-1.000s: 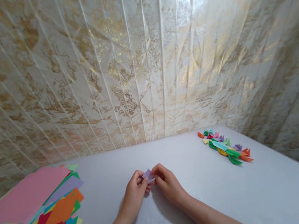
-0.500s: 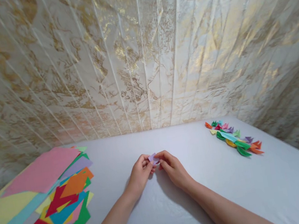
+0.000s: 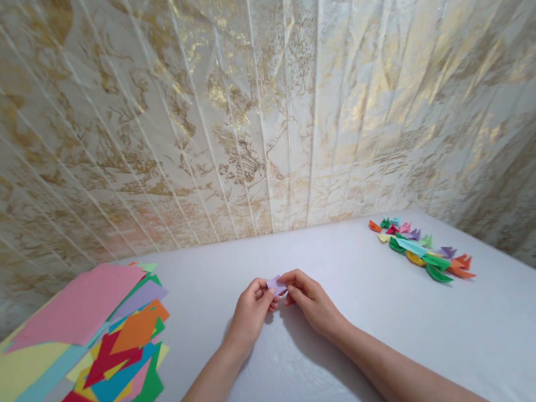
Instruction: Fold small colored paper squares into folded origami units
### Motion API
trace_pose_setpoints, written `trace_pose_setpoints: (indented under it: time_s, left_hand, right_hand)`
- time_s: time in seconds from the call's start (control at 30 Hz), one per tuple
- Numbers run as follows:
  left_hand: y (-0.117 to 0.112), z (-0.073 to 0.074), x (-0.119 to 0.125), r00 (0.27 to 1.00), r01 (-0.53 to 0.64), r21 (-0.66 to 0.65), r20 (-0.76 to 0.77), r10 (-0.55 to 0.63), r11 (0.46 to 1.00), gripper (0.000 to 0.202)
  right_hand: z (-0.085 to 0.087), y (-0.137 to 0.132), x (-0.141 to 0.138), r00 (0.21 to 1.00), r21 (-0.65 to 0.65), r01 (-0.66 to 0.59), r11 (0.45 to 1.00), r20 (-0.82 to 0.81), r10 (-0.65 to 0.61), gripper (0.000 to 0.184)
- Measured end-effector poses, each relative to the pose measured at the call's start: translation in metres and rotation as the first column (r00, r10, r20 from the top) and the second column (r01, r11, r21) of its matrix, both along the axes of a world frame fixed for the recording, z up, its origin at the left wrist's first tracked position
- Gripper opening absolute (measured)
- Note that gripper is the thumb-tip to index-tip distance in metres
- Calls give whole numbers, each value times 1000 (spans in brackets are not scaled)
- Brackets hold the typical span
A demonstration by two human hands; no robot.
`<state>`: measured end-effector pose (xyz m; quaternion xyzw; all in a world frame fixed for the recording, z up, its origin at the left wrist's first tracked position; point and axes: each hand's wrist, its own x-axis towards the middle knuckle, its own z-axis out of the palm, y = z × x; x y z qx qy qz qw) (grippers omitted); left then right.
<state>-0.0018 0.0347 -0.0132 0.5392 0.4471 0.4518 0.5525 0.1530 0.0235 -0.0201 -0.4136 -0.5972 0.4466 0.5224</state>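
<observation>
A small lilac piece of folded paper (image 3: 276, 284) sits between my two hands, just above the white table (image 3: 493, 328). My left hand (image 3: 250, 312) pinches its left side with curled fingers. My right hand (image 3: 310, 301) pinches its right side, thumb and forefinger closed on it. Both forearms reach in from the bottom edge and meet at the table's middle. Most of the paper is hidden by my fingertips.
A spread pile of coloured paper sheets (image 3: 71, 365) covers the table's left side. A cluster of small folded paper pieces (image 3: 421, 249) in several colours lies at the back right. A shiny cream and gold wall covering (image 3: 252, 96) rises behind the table.
The view has tilted since a second ago, so hands and table sit higher in frame. Both hands keep the same pinch on the lilac paper; nothing else has moved.
</observation>
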Motion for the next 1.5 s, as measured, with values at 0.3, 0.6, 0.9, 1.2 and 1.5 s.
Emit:
trace_pose_setpoints:
  time_s: [0.3, 0.6, 0.9, 1.2, 1.5]
  left_hand:
    - [2, -2, 0, 1000, 12, -14, -2, -12, 1000, 36]
    - [2, -4, 3, 1000, 26, 10, -16, -26, 1000, 30]
    - [0, -2, 4, 997, 29, 39, -71, -26, 999, 27]
    - [-1, -18, 7, 989, 80, 116, -132, -64, 990, 23]
    - [-5, -6, 8, 967, 115, 157, -242, -74, 981, 21]
  right_hand:
    - [-4, 2, -1, 1000, -14, -16, 1000, -22, 16, 15]
    - [-4, 1, 2, 987, 14, 61, 998, 147, -63, 8]
    - [4, 0, 2, 982, 13, 108, 994, 153, -109, 10]
    - [0, 3, 2, 988, -24, 127, 992, 94, -124, 12]
    - [-2, 3, 1, 988, -42, 123, 992, 98, -118, 11]
